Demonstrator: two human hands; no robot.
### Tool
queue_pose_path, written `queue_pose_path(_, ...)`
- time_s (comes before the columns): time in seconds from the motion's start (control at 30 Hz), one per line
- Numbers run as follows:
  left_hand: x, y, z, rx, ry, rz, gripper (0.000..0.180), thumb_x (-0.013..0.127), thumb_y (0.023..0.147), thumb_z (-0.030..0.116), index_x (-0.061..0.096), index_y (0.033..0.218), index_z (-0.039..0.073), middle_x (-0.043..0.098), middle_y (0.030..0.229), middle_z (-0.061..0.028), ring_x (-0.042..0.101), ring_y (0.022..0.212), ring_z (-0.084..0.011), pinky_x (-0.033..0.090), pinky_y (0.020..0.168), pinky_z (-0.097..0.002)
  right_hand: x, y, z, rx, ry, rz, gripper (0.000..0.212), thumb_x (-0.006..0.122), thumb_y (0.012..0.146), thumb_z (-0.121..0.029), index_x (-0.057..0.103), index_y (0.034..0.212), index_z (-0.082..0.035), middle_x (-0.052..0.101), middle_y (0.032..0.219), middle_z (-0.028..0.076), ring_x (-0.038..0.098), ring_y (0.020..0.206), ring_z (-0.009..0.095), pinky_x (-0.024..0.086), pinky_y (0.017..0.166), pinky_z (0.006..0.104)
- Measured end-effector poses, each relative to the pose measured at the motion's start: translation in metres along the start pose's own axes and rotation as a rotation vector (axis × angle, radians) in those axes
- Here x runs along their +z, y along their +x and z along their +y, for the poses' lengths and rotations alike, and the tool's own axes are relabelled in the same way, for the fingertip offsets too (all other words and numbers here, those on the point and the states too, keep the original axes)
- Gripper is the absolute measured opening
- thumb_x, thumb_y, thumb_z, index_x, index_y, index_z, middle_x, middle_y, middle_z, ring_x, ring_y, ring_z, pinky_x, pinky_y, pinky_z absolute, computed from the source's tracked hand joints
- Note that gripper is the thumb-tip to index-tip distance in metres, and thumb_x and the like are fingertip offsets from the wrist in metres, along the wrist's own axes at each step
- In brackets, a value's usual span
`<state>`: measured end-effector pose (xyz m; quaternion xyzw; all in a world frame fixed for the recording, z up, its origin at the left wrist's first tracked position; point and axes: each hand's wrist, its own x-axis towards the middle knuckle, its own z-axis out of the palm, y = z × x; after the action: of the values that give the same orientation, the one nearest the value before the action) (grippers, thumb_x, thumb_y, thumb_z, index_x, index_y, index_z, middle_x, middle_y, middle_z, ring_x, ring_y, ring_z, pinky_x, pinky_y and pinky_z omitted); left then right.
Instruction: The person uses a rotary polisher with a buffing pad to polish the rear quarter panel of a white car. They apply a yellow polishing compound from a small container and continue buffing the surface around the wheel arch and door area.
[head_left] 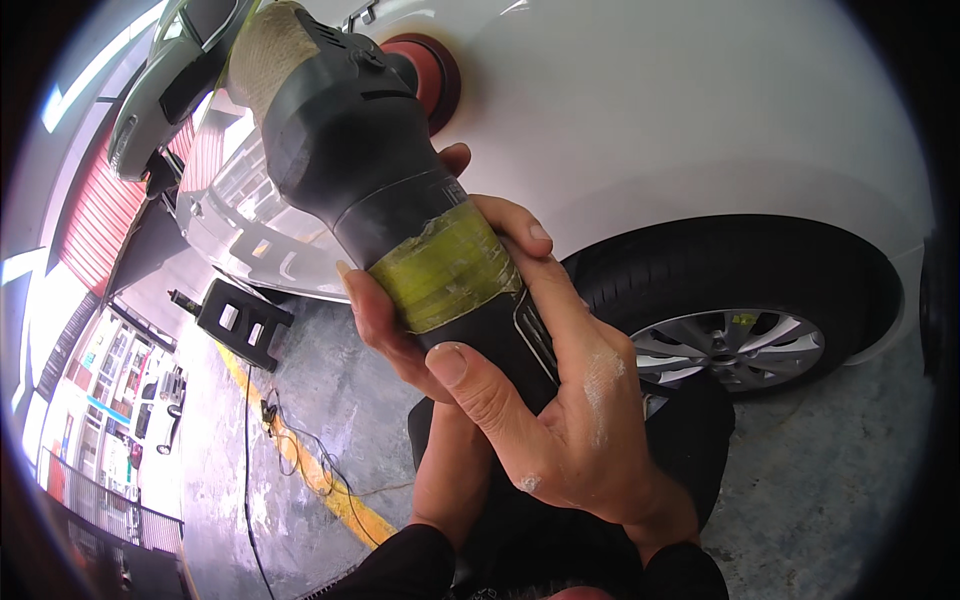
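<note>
Both my hands are wrapped around a black power polisher with a band of yellow-green tape on its body. My left hand is closed round it from the left and below, and the tool hides part of its fingers. Behind the tape, my right hand grips the rear body; pale residue marks its skin. At the far end, the red backing pad faces the white car panel and appears to be against it. A tan cover wraps part of the tool's head.
A car wheel stands close on the right, below the panel. Upper left is a side mirror. A black plastic stool-like object sits on the floor at left, near a cable and a yellow floor line.
</note>
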<state>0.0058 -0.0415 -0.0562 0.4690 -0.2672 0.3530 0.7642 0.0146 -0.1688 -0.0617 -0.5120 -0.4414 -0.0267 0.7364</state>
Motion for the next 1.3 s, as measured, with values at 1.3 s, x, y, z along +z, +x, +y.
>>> queue_pose_path(1.3,0.088,0.008,-0.007,-0.186,0.260,-0.251,0.076,0.044,0.101,0.065,0.058,0.126,-0.005,0.071,0.106,-0.0195,0.070,0.088,-0.0224,0.055,0.077,-0.0343,-0.057,-0.027,-0.051,-0.016,0.278,0.165,0.071,0.072,0.102,-0.031,0.045,0.148,0.016,0.068,0.125,0.027,0.070,0.116,0.031,0.055,0.099,0.0389)
